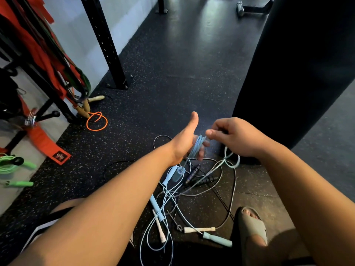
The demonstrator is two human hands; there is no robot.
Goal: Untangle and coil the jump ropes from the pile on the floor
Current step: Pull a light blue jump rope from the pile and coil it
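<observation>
**Op:** On the head view, my left hand (184, 144) carries the blue rope (196, 148) looped round its palm. The thumb sticks up and the fingers fold over the loops. My right hand (234, 137) pinches the free strand just beside that coil.

**Spotter:** And the rest of it?

**Op:** One pale handle (179, 172) dangles under the left hand. The strand drops from my right hand into the pile (194, 191) on the floor (153, 83), between my arms.

**Spotter:** How do I wrap well?

**Op:** I'd say lay each turn flat beside the last one with light tension. Stop and lift the strand clear whenever it snags on the dark cords below.

**Spotter:** What can't you see?

**Op:** The left fingertips are behind the coil, so I can't judge how firmly they grip. The crossings in the pile are too fine to trace, so I can't say which rope lies over which. My forearms cover part of the pile, and the blue rope's other handle can't be picked out among the pale ones there.
</observation>
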